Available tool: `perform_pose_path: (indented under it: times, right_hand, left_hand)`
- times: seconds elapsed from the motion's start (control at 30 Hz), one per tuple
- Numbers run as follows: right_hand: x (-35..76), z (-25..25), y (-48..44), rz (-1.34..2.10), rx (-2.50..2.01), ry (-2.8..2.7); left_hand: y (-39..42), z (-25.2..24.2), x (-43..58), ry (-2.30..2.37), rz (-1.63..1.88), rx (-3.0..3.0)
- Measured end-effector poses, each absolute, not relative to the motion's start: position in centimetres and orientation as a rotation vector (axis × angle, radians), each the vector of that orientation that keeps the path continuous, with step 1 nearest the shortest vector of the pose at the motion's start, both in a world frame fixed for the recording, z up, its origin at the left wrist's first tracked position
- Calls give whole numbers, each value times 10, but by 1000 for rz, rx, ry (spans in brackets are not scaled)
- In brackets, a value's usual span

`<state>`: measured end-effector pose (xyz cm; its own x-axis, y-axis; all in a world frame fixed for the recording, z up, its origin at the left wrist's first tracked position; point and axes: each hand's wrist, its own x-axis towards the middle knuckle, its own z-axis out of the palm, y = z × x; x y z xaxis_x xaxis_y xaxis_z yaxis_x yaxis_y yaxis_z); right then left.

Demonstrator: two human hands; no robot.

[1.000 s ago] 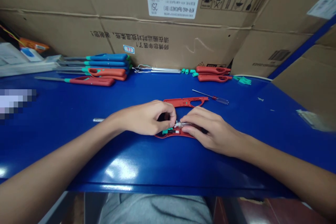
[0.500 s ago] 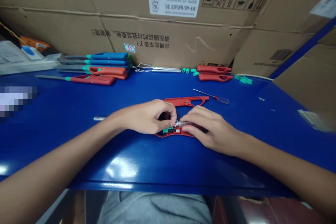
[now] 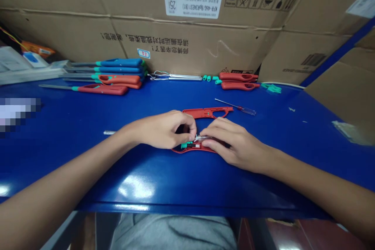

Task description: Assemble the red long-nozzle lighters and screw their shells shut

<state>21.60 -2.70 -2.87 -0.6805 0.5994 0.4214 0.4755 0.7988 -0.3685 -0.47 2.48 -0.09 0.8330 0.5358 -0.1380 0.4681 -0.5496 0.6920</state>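
Left hand (image 3: 164,129), right hand (image 3: 231,142) cover red shell (image 3: 191,149).

L hand (image 3: 164,129) & R hand (image 3: 231,142) meet mid blue surface (image 3: 73,125) over red shell half (image 3: 191,150). L fingertips pinch small clear part (image 3: 198,138) in it; R fingers lie flat on it. 2nd shell half (image 3: 208,113) just at 12 o'clock, screwdriver (image 3: 236,106) at 1, lighters (image 3: 114,78) at 10.

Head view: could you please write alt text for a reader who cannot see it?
A left hand and a right hand meet over an open red case on a blue table, fingers pinching a small metal part in it. Behind lie a second red case half, a screwdriver, long lighters and cardboard boxes.
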Motion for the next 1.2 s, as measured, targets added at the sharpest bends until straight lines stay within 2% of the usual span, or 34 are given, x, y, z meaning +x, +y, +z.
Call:
perform_pose_path:
  times: [0.47,0.83,1.2]
  right_hand:
    - [216,-24,-31,301,-828,-2463]
    - [215,-23,-31,309,-848,-2436]
    - [215,-25,-32,316,-874,-2453]
  left_hand:
    - [20,8,-6,811,98,2375]
    - [19,10,-5,703,322,2436]
    - [21,7,-6,653,248,2432]
